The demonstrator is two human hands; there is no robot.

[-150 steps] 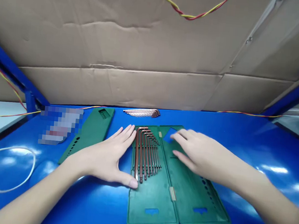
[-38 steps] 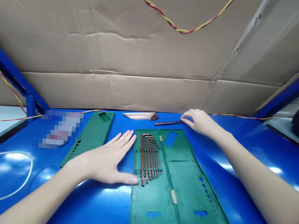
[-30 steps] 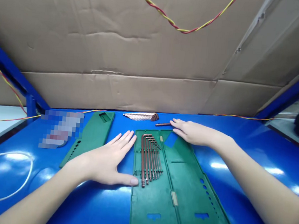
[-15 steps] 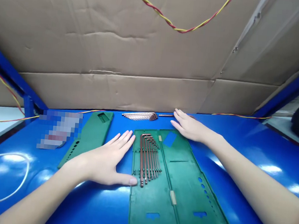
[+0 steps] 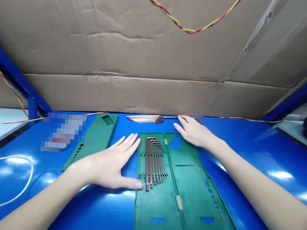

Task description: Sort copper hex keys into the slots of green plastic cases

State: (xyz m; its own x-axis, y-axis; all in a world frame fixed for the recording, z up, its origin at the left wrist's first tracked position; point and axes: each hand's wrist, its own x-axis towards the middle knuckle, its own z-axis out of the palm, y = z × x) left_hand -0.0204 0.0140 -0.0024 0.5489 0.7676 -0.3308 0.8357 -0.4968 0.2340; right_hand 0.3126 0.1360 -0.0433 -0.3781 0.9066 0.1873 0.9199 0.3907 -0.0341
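Note:
An unfolded green plastic hex key case [image 5: 160, 209] lies before me. Several bronze-coloured hex keys [image 5: 152, 165] sit side by side in its left half. My left hand [image 5: 107, 166] is spread flat left of the case, its thumb tip at the case's left edge, with nothing in it. My right hand [image 5: 192, 130] reaches past the far end of the right half, fingers stretched out. Its fingertips overlap a long hex key [image 5: 171, 117] lying at the back; whether they touch it I cannot tell. Left of that key lies a row of hex keys [image 5: 144, 118].
A second green case [image 5: 101, 137] lies shut behind my left hand, beside a blurred-out item [image 5: 63, 133]. A white cable [image 5: 3, 205] loops at the left. Cardboard [image 5: 133, 95] walls off the back of the blue table [image 5: 92, 214]; twisted red-yellow wire [image 5: 188, 31] hangs above.
My right hand has shifted slightly left and nearer, its fingertips lower over the long hex key. The left hand stays in place beside the case. The whole view has moved slightly.

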